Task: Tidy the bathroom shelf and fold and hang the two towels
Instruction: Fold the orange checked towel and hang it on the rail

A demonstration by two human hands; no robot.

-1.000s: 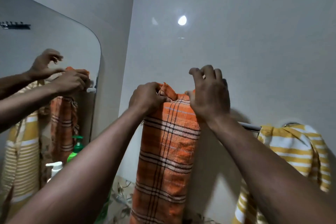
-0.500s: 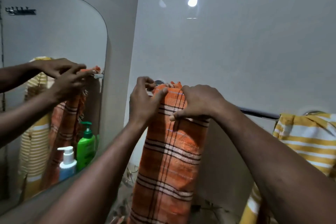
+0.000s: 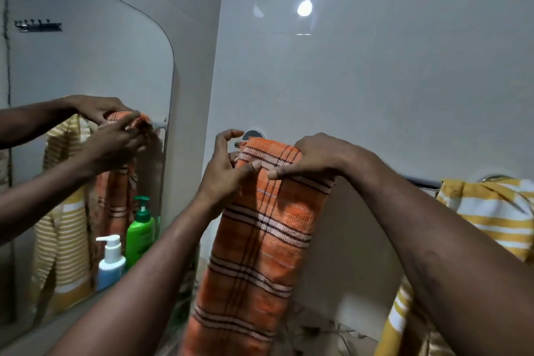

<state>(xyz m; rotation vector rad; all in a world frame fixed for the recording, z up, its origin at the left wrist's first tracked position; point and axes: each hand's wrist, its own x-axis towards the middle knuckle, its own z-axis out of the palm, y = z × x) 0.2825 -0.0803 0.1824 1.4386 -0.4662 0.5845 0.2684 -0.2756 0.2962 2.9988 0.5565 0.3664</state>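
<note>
- Orange checked towel hangs folded over the left end of the rail, against a pale glossy wall.
- Yellow striped towel is bunched at the rail's right end; the mirror on the left reflects a green pump bottle.
- Left hand pinches the orange towel's left edge, thumb in front; right hand curls over its top fold.

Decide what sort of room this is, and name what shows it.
Most likely a bathroom: an orange towel and a yellow towel hang on a wall rail, beside a mirror reflecting pump bottles.
</note>
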